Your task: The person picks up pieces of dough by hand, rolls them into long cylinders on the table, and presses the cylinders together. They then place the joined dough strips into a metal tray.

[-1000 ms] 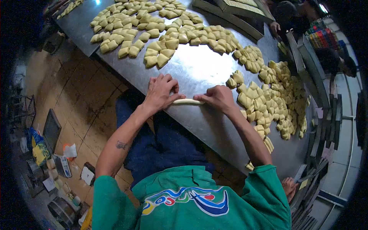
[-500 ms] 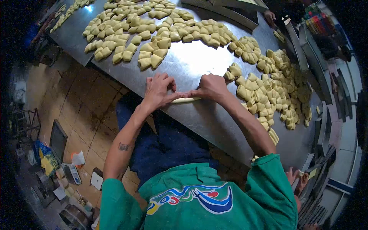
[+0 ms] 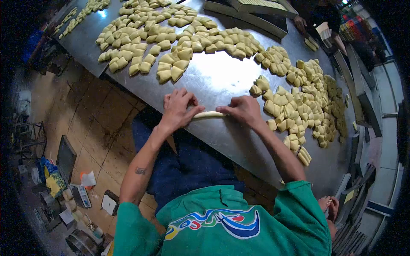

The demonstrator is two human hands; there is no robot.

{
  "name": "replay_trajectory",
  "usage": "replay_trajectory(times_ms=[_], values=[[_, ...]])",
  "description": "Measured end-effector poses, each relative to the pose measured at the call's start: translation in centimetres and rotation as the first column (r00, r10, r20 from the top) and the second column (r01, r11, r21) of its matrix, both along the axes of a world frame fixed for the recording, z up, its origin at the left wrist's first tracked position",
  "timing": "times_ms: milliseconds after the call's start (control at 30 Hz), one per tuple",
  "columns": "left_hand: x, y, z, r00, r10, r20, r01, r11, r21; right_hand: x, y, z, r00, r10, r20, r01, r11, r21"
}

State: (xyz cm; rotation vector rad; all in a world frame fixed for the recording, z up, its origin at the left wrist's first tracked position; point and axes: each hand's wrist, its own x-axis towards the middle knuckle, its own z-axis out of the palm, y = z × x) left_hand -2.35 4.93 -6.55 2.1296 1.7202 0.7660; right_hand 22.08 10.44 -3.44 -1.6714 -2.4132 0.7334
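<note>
A thin pale dough roll [image 3: 208, 114] lies across the near edge of the steel table [image 3: 205, 141]. At its left end is my left hand [image 3: 179, 107], thumb on the dough and fingers curled. My right hand [image 3: 244, 111] grips the other end, thumb stretched along the dough and fingers folded under. The roll's middle shows between the two thumbs, while its ends are hidden by the hands. Beyond them sit clusters of cut yellowish dough pieces [image 3: 175, 64], and more dough pieces [image 3: 290, 106] spread to the right of my right hand.
A few finished dough sticks [image 3: 304, 156] lie near my right forearm. Metal trays [image 3: 247, 17] stand at the table's far side. Another person's hand [image 3: 300, 24] shows at the back, and a co-worker's hands [image 3: 329, 205] at lower right. Floor clutter [image 3: 70, 200] lies at left.
My thumbs, which nearly met at the middle of the dough roll, have moved apart toward its ends. More of the roll's middle is exposed.
</note>
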Motion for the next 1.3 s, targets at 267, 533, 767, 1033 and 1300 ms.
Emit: replay_trajectory(times_ms=[267,533,767,1033,1300], values=[[0.1,-0.3,1.2,0.997,0.045,-0.061,-0.044,0.999,0.009,0.3,0.2,-1.6,0.994,0.013,-0.111,0.007,0.985,0.173],[0.3,-2.5,2.7,0.957,-0.208,0.202,0.225,0.972,-0.063,0.3,-4.3,-2.6,0.935,0.325,-0.141,-0.267,0.908,0.324],[1.2,1.2,1.3,0.965,-0.212,0.152,0.191,0.971,0.141,0.8,0.1,-1.4,0.895,0.266,-0.358,-0.15,0.936,0.319],[-0.2,-0.3,1.8,0.947,-0.081,0.31,0.033,0.987,0.158,0.5,-2.2,-4.1,0.95,0.132,-0.284,0.018,0.882,0.471],[-8.4,2.3,1.1,0.709,0.697,0.11,-0.7,0.714,-0.013,1.3,-4.0,-4.5,0.965,0.02,-0.262,0.105,0.883,0.458]])
